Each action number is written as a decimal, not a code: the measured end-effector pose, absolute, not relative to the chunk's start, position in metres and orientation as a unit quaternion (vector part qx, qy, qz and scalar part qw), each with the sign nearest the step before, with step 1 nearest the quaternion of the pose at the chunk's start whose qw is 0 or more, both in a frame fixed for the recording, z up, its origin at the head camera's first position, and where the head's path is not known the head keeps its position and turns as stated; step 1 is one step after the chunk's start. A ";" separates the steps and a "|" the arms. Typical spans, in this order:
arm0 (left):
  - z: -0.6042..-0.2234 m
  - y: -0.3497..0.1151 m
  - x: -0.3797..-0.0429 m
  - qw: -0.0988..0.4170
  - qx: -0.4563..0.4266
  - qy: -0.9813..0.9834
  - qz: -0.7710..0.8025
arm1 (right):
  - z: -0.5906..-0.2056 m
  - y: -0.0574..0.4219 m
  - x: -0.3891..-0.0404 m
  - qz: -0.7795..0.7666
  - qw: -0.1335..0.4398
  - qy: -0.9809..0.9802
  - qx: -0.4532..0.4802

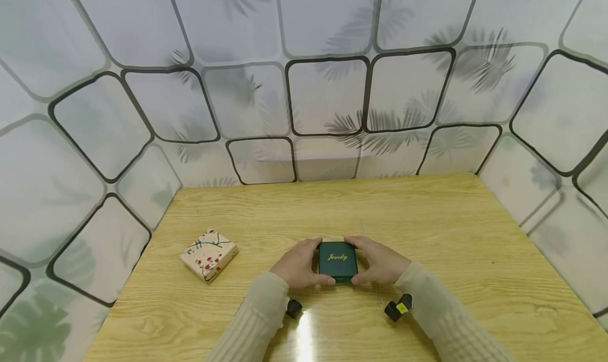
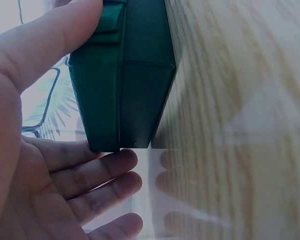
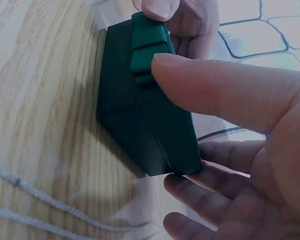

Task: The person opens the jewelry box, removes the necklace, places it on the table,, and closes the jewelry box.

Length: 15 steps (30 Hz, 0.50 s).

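A dark green jewelry box [image 1: 338, 259] with gold "Jewelry" lettering sits on the table between both hands, its lid closed. A ribbed green bow [image 3: 149, 52] decorates its near side. My left hand [image 1: 299, 265] grips the box's left part, thumb at the front near the bow and fingers at the back corner. On the opposite side, my right hand [image 1: 380, 262] grips the box the same way, its thumb touching the bow in the right wrist view. Whatever is inside the box is hidden.
A cream box with red flowers and dark branches [image 1: 209, 255] lies at the left of the wooden table [image 1: 427, 209]. A white cord [image 3: 50, 201] runs on the table beside the right hand. Patterned curtains [image 1: 328, 98] enclose the table's back and sides.
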<state>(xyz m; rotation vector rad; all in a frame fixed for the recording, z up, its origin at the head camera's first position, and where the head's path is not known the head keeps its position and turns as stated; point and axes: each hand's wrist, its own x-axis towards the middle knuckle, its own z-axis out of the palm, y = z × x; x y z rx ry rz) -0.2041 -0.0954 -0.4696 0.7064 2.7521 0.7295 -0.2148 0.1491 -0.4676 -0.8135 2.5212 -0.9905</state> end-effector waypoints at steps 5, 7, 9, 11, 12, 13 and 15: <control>-0.471 -0.095 -0.204 0.102 0.238 0.936 0.238 | -0.466 0.148 -0.213 -0.351 0.166 0.881 -0.270; -0.471 -0.095 -0.204 0.101 0.238 0.937 0.233 | -0.465 0.147 -0.213 -0.355 0.170 0.880 -0.266; -0.472 -0.095 -0.204 0.098 0.240 0.938 0.230 | -0.465 0.146 -0.212 -0.356 0.172 0.880 -0.261; -0.472 -0.095 -0.203 0.092 0.241 0.939 0.227 | -0.465 0.146 -0.212 -0.353 0.171 0.883 -0.259; -0.472 -0.094 -0.203 0.089 0.241 0.939 0.227 | -0.465 0.146 -0.212 -0.350 0.170 0.884 -0.258; -0.472 -0.094 -0.203 0.086 0.242 0.940 0.226 | -0.465 0.145 -0.212 -0.348 0.168 0.886 -0.257; -0.472 -0.094 -0.203 0.081 0.244 0.940 0.225 | -0.465 0.145 -0.211 -0.343 0.165 0.889 -0.255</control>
